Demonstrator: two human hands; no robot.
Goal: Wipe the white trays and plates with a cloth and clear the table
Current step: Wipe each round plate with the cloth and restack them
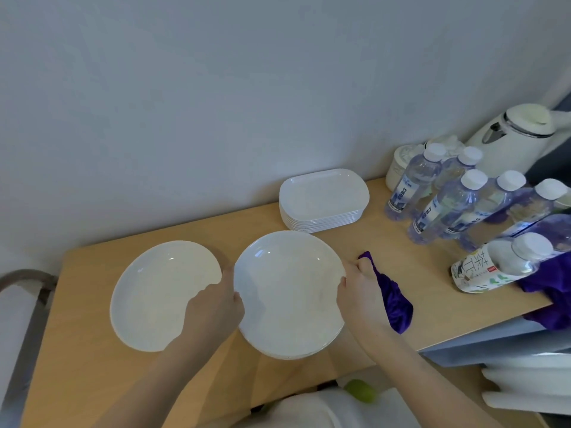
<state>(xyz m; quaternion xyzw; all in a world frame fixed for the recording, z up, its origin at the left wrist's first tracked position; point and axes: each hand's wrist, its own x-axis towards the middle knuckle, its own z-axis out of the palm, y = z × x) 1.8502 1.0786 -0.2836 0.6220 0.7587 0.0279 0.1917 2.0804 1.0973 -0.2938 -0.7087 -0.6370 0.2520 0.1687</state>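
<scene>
A stack of round white plates (pixel 287 291) sits in the middle of the wooden table (pixel 92 381). My left hand (pixel 216 304) grips the left rim of the top plate. My right hand (pixel 360 291) touches the right rim while holding a bunched purple cloth (pixel 394 299). A single white plate (pixel 154 298) lies to the left, partly hidden by my left hand. A stack of white rectangular trays (pixel 323 197) stands behind the plates near the wall.
Several water bottles (pixel 448 199) crowd the right end, with a tea bottle (pixel 494 267) lying on another purple cloth (pixel 553 285). A white kettle (pixel 519 134) and a white jar (pixel 400 168) stand at the back right. A chair frame (pixel 27 282) is at the left.
</scene>
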